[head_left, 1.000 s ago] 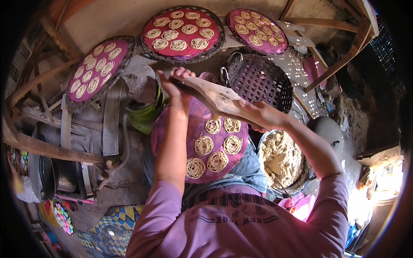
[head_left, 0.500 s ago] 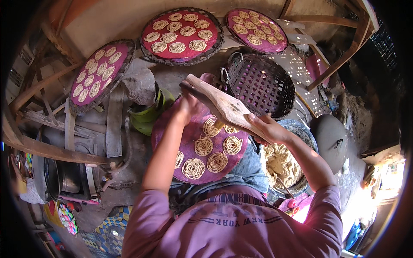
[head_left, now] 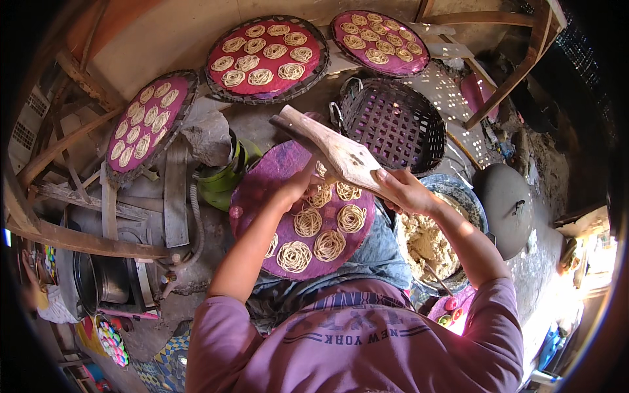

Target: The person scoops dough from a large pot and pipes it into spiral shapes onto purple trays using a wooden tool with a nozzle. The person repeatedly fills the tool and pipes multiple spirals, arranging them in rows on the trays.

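Observation:
My right hand point(head_left: 407, 190) is closed around the near right end of a long wooden hand press point(head_left: 350, 157), with the thumb on top. The press slants up to the left and widens in the middle. My left hand point(head_left: 301, 187) is below its left part, close to the dough coils; the fingers are mostly hidden. Underneath lies a round purple-covered tray point(head_left: 275, 164) across my lap, bearing several coiled nests of pale dough strands point(head_left: 307, 222). To the right, a basin point(head_left: 477, 200) holds a lump of pale dough point(head_left: 429, 242) with a spoon-like handle sticking out.
Three round trays with dough nests stand at the back: purple point(head_left: 147, 124), red point(head_left: 288, 49) and purple-pink point(head_left: 393, 40). A dark woven basket point(head_left: 429, 124) is behind the press. At right rests a grey lid point(head_left: 503, 211); at left are a stone point(head_left: 207, 139), wooden beams point(head_left: 85, 239) and a pot point(head_left: 111, 278).
My left hand has come off the press's left end and moved down beneath it, toward the coils. My right hand keeps its hold. The whole view has shifted slightly.

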Demonstrator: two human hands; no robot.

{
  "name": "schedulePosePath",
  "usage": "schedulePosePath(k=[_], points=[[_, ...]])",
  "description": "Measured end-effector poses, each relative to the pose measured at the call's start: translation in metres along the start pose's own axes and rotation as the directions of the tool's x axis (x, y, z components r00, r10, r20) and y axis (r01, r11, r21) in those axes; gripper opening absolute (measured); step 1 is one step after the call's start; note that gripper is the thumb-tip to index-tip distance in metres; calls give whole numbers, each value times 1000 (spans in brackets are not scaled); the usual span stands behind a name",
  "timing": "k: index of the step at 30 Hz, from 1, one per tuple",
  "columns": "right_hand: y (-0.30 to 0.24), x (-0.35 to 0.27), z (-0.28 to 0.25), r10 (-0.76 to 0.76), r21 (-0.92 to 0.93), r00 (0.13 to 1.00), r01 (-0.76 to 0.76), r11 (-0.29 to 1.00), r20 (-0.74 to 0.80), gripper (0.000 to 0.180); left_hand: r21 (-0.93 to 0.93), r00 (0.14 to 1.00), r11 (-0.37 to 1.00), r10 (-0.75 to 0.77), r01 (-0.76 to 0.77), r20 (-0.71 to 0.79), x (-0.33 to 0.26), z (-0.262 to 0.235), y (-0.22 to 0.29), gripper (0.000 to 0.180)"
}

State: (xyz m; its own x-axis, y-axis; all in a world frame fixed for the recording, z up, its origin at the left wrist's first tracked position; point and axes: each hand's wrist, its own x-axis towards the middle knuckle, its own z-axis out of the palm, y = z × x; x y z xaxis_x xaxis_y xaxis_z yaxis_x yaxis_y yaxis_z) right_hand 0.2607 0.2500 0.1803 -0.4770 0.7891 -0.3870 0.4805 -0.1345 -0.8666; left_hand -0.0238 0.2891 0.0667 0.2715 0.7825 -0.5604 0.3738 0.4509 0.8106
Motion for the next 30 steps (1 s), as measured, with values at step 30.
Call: schedulePosePath(k=[30], points=[[-83, 120, -13, 273, -326, 961, -243, 914, 51, 77, -858, 649, -371, 563, -355, -512, 60, -132, 65, 52]])
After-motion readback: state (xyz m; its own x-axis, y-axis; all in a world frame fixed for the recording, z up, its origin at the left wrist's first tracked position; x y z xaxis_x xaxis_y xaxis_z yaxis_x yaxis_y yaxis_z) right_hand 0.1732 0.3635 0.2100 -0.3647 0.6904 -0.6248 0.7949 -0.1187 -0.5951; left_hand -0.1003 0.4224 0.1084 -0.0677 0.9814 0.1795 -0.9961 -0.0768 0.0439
